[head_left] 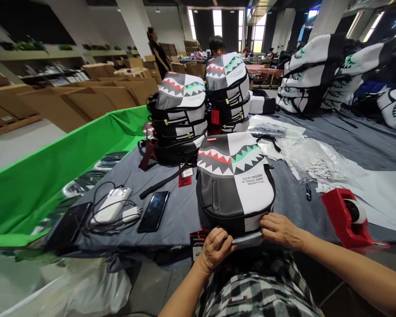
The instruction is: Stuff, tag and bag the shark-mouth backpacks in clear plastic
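Observation:
A black, grey and white backpack (251,193) with a red and green shark-teeth print lies flat before me at the table's near edge, its printed lettering upside down to me. Below its near end stretches a strip of pale, see-through plastic (249,239). My left hand (216,247) pinches the strip's left end, fingers curled. At the other end my right hand (281,230) has its fingers closed on the plastic, close against the backpack's corner. A dark hang tag (198,245) with a white label hangs beside my left hand. The fingertips are partly hidden.
Stacked backpacks (180,119) stand behind, with more at the far right. Left lie a phone (154,211), a white power bank (112,206) and cables. A red tape dispenser (346,220) and plastic bags (317,158) are right. Green cloth (69,149) borders the left; people stand beyond.

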Demonstrator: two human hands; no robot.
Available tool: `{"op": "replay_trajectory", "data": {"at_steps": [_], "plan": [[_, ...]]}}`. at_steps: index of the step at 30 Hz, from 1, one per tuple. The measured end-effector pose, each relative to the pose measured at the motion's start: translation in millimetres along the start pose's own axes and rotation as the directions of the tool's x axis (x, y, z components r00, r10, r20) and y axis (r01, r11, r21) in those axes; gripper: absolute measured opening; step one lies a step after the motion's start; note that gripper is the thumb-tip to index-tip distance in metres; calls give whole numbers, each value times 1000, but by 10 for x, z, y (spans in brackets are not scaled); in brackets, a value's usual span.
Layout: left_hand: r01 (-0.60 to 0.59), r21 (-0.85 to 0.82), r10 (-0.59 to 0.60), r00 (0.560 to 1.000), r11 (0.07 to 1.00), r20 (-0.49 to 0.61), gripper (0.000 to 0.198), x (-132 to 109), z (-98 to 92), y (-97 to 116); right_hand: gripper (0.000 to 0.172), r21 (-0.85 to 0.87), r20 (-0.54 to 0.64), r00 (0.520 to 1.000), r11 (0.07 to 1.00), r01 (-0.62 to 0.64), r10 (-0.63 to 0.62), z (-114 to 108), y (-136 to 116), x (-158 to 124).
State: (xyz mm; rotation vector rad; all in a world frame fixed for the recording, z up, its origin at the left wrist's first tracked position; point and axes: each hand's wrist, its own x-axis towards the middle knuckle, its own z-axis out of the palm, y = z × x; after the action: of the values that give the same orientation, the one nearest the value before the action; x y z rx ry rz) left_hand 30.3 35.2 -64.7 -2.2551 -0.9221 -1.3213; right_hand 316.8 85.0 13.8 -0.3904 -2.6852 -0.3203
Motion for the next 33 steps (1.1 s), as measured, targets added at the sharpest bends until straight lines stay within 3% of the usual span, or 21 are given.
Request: {"op": "replay_trajectory", "data": {"at_steps": [5, 9, 12, 17, 20, 22, 24, 28, 30, 33], "plan": [[-37, -42, 43, 989, 998, 145, 14, 113, -70, -80, 31, 43, 138, 990, 998, -41, 34, 17, 35, -9], [-67, -49, 81, 930, 997, 360, 14, 244, -159, -70, 17, 100, 215, 976, 994, -43, 20, 22, 80, 52], [-46, -97, 86, 881, 994, 466, 12, 422, -279, -114, 21, 196, 242, 970, 980, -45, -3, -86, 148, 173], [92, -243, 88, 765, 966, 638, 10, 1118, -664, -374, 33, 408, 259, 966, 904, -128, 20, -623, 361, 535], [89, -197, 72, 724, 976, 686, 30, 1650, -904, -453, 39, 348, 197, 975, 923, -167, 102, -967, 466, 767], [19, -90, 46, 748, 996, 663, 52, 1938, -1003, -428, 37, 243, 112, 979, 950, -193, 171, -1110, 492, 889], [-57, 5, 43, 801, 998, 597, 61, 2142, -1049, -379, 33, 137, -44, 972, 965, -225, 233, -1178, 484, 977], [-131, 83, 87, 910, 988, 405, 44, 2364, -1059, -353, 29, 13, -357, 895, 960, -280, 267, -1217, 422, 1078], [-151, 115, 106, 939, 982, 327, 32, 2410, -1045, -383, 33, 3, -366, 890, 957, -290, 271, -1247, 386, 1102], [-243, 241, 199, 961, 940, 191, 26, 2396, -998, -411, 45, 5, -262, 933, 967, -253, 245, -1285, 350, 1097]]}}
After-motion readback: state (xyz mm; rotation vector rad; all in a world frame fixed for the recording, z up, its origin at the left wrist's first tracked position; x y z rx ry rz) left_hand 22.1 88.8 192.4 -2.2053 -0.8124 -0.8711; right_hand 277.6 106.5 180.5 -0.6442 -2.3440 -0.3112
